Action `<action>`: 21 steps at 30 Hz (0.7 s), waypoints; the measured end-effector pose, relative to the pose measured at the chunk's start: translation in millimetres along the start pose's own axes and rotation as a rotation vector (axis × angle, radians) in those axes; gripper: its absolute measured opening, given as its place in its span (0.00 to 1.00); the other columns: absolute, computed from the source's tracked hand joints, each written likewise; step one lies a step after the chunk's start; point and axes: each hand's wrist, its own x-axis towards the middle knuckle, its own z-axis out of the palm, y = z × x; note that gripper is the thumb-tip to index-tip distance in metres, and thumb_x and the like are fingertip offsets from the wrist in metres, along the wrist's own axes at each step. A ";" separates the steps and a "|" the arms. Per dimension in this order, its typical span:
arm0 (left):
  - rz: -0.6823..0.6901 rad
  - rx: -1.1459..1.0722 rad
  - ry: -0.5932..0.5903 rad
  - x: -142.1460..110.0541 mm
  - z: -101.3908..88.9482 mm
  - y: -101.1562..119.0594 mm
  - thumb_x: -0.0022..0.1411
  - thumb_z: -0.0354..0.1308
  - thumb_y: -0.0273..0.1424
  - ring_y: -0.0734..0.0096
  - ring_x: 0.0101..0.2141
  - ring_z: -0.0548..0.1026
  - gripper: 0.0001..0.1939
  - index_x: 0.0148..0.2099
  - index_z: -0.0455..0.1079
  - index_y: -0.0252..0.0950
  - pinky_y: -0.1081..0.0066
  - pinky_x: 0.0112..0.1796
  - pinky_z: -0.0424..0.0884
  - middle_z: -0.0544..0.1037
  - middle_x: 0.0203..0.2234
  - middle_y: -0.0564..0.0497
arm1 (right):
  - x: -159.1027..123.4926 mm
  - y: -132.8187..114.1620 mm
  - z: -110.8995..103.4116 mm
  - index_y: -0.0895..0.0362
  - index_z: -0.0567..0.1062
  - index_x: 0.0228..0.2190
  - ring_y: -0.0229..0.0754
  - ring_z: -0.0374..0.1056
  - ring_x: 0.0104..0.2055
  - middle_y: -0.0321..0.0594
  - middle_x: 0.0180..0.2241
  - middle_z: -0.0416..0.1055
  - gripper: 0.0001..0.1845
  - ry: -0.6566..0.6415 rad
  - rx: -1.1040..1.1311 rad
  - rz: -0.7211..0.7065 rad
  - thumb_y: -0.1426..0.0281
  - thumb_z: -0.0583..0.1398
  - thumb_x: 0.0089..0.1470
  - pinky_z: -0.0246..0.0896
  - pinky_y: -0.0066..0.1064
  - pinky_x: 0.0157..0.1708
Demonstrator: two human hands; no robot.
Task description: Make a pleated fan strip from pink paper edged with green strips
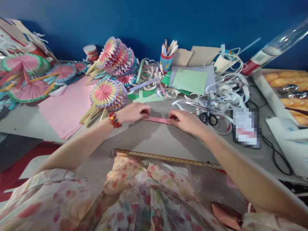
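Note:
Between my two hands a narrow pink paper strip (157, 120) is stretched, just above or on the grey table (154, 139). My left hand (134, 112), with a red bead bracelet at its wrist, pinches the strip's left end. At the right end, my right hand (183, 119) grips it with curled fingers. Left of my left hand stands a pleated paper fan (104, 91) in pink, yellow and lilac. Black-handled scissors (208, 118) lie close to my right hand, their blades among white paper strips.
Pink paper sheets (69, 109) and more fans (115, 59) fill the left. Behind are a blue pen cup (166, 62), a green sheet (190, 80) and curled paper scraps (228, 93). A plastic bottle (269, 53), a bread tray (267, 89) and a phone-shaped blurred item (246, 128) are right.

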 end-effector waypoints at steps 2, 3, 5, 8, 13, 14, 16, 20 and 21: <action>0.000 0.013 0.024 -1.1 2.3 -1.2 0.61 0.55 0.32 0.71 0.30 0.72 0.06 0.34 0.71 0.37 0.74 0.30 0.59 0.77 0.29 0.54 | 0.2 -0.2 0.4 0.53 0.72 0.34 0.41 0.68 0.35 0.37 0.34 0.74 0.04 0.005 -0.002 0.004 0.68 0.57 0.58 0.51 0.28 0.29; -0.002 0.023 0.033 -1.7 3.3 -1.3 0.62 0.55 0.32 0.71 0.29 0.72 0.06 0.34 0.71 0.37 0.74 0.30 0.59 0.77 0.29 0.54 | 0.3 -0.5 0.4 0.53 0.72 0.34 0.41 0.68 0.35 0.37 0.34 0.74 0.04 0.004 -0.002 0.005 0.68 0.57 0.58 0.51 0.28 0.29; -0.005 0.039 0.046 -2.9 4.9 -0.9 0.62 0.54 0.33 0.70 0.30 0.72 0.07 0.34 0.71 0.37 0.74 0.31 0.59 0.77 0.29 0.53 | 0.6 -1.3 -0.2 0.53 0.72 0.34 0.41 0.68 0.34 0.37 0.34 0.74 0.04 -0.003 -0.002 0.008 0.68 0.57 0.58 0.51 0.28 0.29; 0.002 0.057 0.059 -4.7 6.5 0.6 0.63 0.54 0.32 0.69 0.31 0.72 0.07 0.34 0.71 0.36 0.73 0.32 0.60 0.77 0.30 0.52 | 0.8 -2.1 -1.2 0.52 0.72 0.33 0.40 0.68 0.33 0.36 0.33 0.74 0.04 -0.022 -0.005 0.023 0.67 0.57 0.58 0.50 0.28 0.29; 0.043 0.096 0.086 -7.1 9.2 2.2 0.64 0.52 0.31 0.68 0.32 0.72 0.07 0.34 0.70 0.36 0.72 0.33 0.61 0.76 0.31 0.51 | 1.0 -1.2 -0.8 0.52 0.71 0.33 0.40 0.68 0.33 0.36 0.34 0.74 0.03 -0.021 -0.001 0.019 0.67 0.58 0.58 0.50 0.28 0.29; 0.048 0.099 0.092 -7.5 9.9 2.4 0.64 0.52 0.31 0.68 0.33 0.72 0.07 0.35 0.70 0.36 0.72 0.34 0.61 0.76 0.31 0.51 | 1.1 -1.0 -0.4 0.52 0.71 0.33 0.40 0.68 0.33 0.36 0.34 0.74 0.03 -0.021 0.002 0.017 0.67 0.58 0.58 0.50 0.28 0.29; 0.049 0.102 0.100 -8.1 11.0 2.5 0.65 0.52 0.31 0.67 0.33 0.72 0.08 0.35 0.70 0.37 0.71 0.34 0.62 0.76 0.31 0.51 | 1.3 -0.5 0.1 0.52 0.71 0.33 0.40 0.68 0.34 0.36 0.34 0.74 0.03 -0.020 0.007 0.013 0.67 0.57 0.58 0.50 0.28 0.29; 0.047 0.115 0.110 -9.1 12.9 2.7 0.65 0.51 0.30 0.66 0.34 0.73 0.08 0.35 0.70 0.37 0.70 0.36 0.63 0.76 0.32 0.51 | 1.5 0.7 0.8 0.52 0.71 0.32 0.41 0.68 0.34 0.36 0.34 0.74 0.04 -0.017 0.010 0.002 0.66 0.57 0.59 0.50 0.28 0.29; 0.049 0.119 0.109 -9.3 13.3 2.9 0.64 0.51 0.30 0.66 0.34 0.73 0.08 0.35 0.70 0.37 0.70 0.36 0.63 0.76 0.32 0.51 | 1.5 1.0 0.8 0.52 0.71 0.32 0.41 0.68 0.34 0.36 0.34 0.74 0.05 -0.015 0.010 0.001 0.66 0.57 0.59 0.50 0.28 0.29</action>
